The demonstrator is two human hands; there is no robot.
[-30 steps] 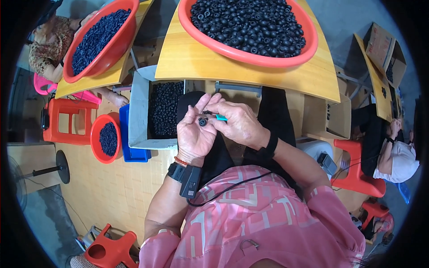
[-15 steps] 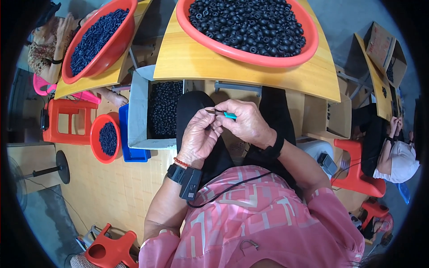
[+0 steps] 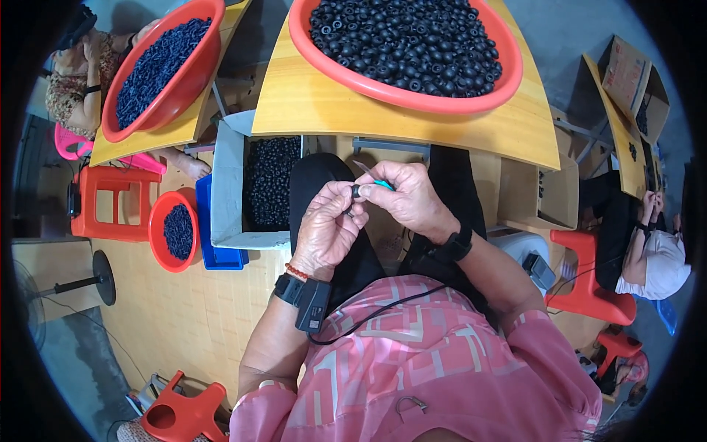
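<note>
My left hand (image 3: 329, 219) is closed, its thumb and fingertips pinching a small round black part (image 3: 356, 191) above my lap. Against it rests my right hand (image 3: 414, 200), wrapped round a small knife with a teal handle (image 3: 382, 184). The knife's thin blade sticks out past the fingers, up and to the left, apart from the black part. Beyond both hands, a big red basin (image 3: 412, 101) heaped with black ring-like parts stands on the yellow table (image 3: 324, 110). Left of my knees, an open carton (image 3: 227, 184) contains more small black parts.
At left are a tilted red basin (image 3: 158, 103) of dark slender pieces, a small red bowl (image 3: 157, 236), a blue tray (image 3: 221, 258) and a red stool (image 3: 110, 230). Another carton (image 3: 563, 188) stands right of my knees. Co-workers sit at far left and far right.
The knife blade has swung away from the black part and now points up and left. My right fingers have shifted slightly; my left hand keeps the part in nearly the same place.
</note>
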